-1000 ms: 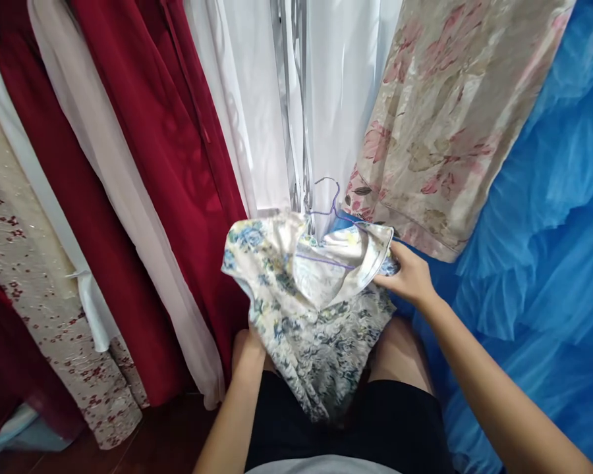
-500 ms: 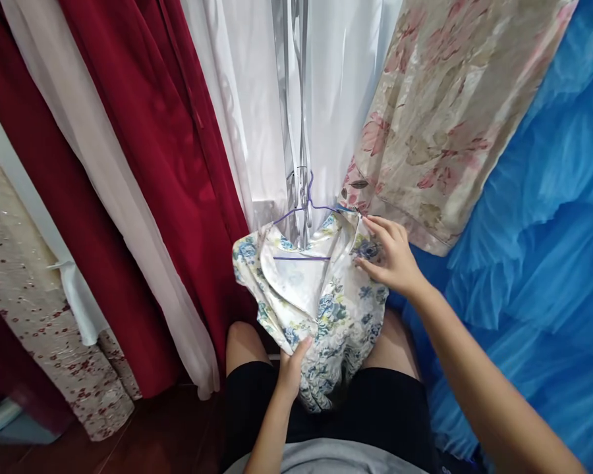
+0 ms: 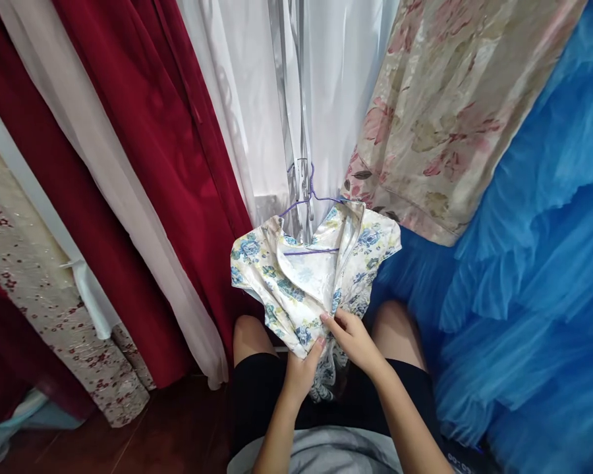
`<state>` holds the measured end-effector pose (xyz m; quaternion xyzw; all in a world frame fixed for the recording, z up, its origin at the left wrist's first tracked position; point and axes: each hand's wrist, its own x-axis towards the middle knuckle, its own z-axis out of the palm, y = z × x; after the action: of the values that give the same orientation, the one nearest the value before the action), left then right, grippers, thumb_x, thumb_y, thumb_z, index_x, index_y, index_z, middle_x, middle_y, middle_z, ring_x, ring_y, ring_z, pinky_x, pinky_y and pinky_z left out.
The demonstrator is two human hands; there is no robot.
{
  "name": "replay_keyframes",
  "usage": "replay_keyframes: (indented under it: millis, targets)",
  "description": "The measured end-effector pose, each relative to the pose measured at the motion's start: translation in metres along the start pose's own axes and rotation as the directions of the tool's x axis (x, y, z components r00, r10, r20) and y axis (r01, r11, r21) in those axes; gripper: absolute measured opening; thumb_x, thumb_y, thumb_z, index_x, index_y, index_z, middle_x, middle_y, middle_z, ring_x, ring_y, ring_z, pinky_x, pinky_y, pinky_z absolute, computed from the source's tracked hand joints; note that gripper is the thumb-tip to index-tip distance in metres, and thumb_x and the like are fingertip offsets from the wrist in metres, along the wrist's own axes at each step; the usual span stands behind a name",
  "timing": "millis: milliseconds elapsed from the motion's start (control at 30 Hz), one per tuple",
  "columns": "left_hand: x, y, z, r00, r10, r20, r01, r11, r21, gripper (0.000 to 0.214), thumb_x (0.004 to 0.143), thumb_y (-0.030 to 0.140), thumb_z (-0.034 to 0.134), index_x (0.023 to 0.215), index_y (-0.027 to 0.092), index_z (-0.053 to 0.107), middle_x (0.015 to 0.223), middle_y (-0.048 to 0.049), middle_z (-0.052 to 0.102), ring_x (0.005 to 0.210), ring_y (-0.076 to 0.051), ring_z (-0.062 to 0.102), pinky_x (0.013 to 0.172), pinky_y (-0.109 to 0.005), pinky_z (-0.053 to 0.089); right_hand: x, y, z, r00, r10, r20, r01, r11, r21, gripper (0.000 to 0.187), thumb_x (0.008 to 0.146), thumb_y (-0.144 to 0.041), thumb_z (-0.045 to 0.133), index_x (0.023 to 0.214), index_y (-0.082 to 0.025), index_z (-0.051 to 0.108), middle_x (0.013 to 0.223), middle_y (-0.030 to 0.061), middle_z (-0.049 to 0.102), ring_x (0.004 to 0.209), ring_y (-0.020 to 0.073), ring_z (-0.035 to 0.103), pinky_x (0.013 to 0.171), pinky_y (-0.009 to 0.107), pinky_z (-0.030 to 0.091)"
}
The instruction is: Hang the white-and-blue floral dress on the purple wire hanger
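A white blouse [image 3: 289, 289] with blue and yellow-green flowers hangs on a thin purple hanger [image 3: 312, 191] in front of me, over my lap. Its V-shaped neckline is open and shows the pale inside. My left hand [image 3: 304, 372] grips the lower front of the blouse, thumb on top and fingers hidden beneath the cloth. Just above and to the right, my right hand [image 3: 353, 339] pinches the front near the bottom of the neckline. Below my hands the lower part of the garment bunches up.
Dark red cloth [image 3: 148, 164] and a pale pink panel [image 3: 99, 151] hang at left. Behind the hanger are white drapes [image 3: 336, 85]. A beige floral cloth [image 3: 439, 125] and ruffled blue tulle [image 3: 534, 263] fill the right. Dark tiled floor [image 3: 178, 428] shows at lower left.
My right hand has left the blouse's right shoulder and come down to the front, beside my left hand. The right sleeve now lies spread out. My left hand keeps its hold.
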<state>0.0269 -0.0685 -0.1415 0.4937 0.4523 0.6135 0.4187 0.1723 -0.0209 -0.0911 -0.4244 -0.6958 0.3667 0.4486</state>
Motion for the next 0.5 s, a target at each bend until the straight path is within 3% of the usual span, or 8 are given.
replay_keyframes:
  millis: [100,167,200,300,367,400,433,500]
  targets:
    - [-0.002,0.009,0.004,0.964,0.079,-0.256,-0.065,0.996,0.062,0.057,0.085,0.039,0.074,0.134,0.017,0.055,0.134,-0.0154,0.063,0.128,-0.031,0.059,0.111,-0.046,0.046,-0.006,-0.003,-0.009,1.000,-0.008,-0.016,0.008,1.000,0.013,0.043,0.098,-0.051,0.050,0.070,-0.022,0.035,0.065,-0.0043,0.035,0.063,0.0136,0.036,0.058,0.028,0.028]
    - [-0.002,0.017,0.008,0.868,0.219,-0.445,-0.171,0.974,0.145,0.066,0.085,0.035,0.074,0.142,0.021,0.043,0.139,-0.0161,0.056,0.126,-0.029,0.060,0.106,-0.044,0.050,-0.010,-0.004,-0.011,1.000,-0.006,-0.029,0.006,1.000,0.012,0.044,0.098,-0.050,0.052,0.069,-0.022,0.033,0.064,-0.0047,0.033,0.062,0.0132,0.035,0.057,0.027,0.027]
    - [-0.002,0.021,0.010,0.820,0.318,-0.477,-0.236,0.946,0.224,0.066,0.086,0.034,0.073,0.141,0.022,0.041,0.140,-0.0159,0.053,0.126,-0.028,0.059,0.104,-0.043,0.050,-0.011,-0.004,-0.011,0.999,-0.003,-0.034,0.003,1.000,0.011,0.045,0.097,-0.050,0.053,0.068,-0.022,0.033,0.064,-0.0048,0.032,0.062,0.0131,0.035,0.057,0.027,0.026]
    - [0.003,0.035,0.013,0.700,0.635,-0.325,-0.435,0.741,0.512,0.053,0.085,0.027,0.073,0.132,0.021,0.048,0.132,-0.0148,0.051,0.123,-0.028,0.055,0.103,-0.044,0.049,-0.012,-0.005,-0.012,1.000,0.001,-0.022,-0.001,1.000,0.010,0.045,0.096,-0.050,0.055,0.068,-0.022,0.034,0.062,-0.0049,0.033,0.061,0.0131,0.035,0.056,0.027,0.027]
    - [0.008,0.048,0.013,0.638,0.751,-0.170,-0.530,0.588,0.611,0.045,0.085,0.021,0.072,0.126,0.022,0.054,0.124,-0.0129,0.054,0.120,-0.027,0.055,0.103,-0.046,0.048,-0.012,-0.008,-0.013,1.000,-0.008,-0.002,0.008,1.000,0.010,0.044,0.096,-0.049,0.055,0.068,-0.022,0.036,0.062,-0.0049,0.035,0.060,0.0130,0.036,0.056,0.027,0.027]
    - [0.011,0.055,0.012,0.644,0.759,-0.091,-0.562,0.551,0.616,0.038,0.087,0.019,0.069,0.123,0.023,0.057,0.119,-0.0113,0.056,0.117,-0.026,0.057,0.102,-0.045,0.048,-0.012,-0.009,-0.013,1.000,-0.015,0.003,0.015,1.000,0.007,0.043,0.097,-0.049,0.055,0.068,-0.022,0.036,0.062,-0.0050,0.035,0.060,0.0130,0.036,0.056,0.027,0.027]
    - [0.014,0.062,0.012,0.686,0.728,0.000,-0.581,0.548,0.601,0.030,0.089,0.018,0.066,0.118,0.023,0.060,0.114,-0.0096,0.059,0.112,-0.025,0.059,0.100,-0.043,0.048,-0.012,-0.011,-0.014,1.000,-0.020,0.007,0.020,1.000,0.003,0.043,0.097,-0.048,0.054,0.068,-0.022,0.036,0.062,-0.0051,0.036,0.060,0.0129,0.037,0.056,0.027,0.027]
    - [0.019,0.075,0.011,0.813,0.553,0.181,-0.548,0.624,0.556,0.014,0.094,0.020,0.059,0.107,0.024,0.065,0.103,-0.0065,0.064,0.102,-0.022,0.062,0.092,-0.038,0.051,-0.013,-0.013,-0.016,0.999,-0.029,0.015,0.029,1.000,-0.002,0.041,0.097,-0.046,0.053,0.069,-0.022,0.035,0.061,-0.0053,0.036,0.059,0.0128,0.037,0.055,0.027,0.026]
